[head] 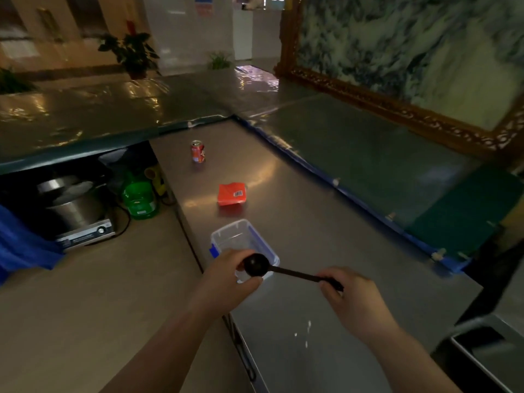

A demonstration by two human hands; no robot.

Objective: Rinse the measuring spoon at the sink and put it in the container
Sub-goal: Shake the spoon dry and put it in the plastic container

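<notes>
A black measuring spoon (283, 269) is held level above the steel counter, its round bowl over the near corner of a clear plastic container (241, 239) with blue clips. My right hand (351, 299) grips the end of the handle. My left hand (226, 279) touches the spoon's bowl with its fingers curled around it. The container stands open and looks empty. A sink basin (487, 353) shows at the lower right corner.
On the steel counter (297, 217) beyond the container lie an orange packet (232, 193) and a red drink can (198, 151). To the left, a lower surface holds a steel pot on a cooker (76, 211), a green bottle (140, 198) and a blue cloth (19, 242).
</notes>
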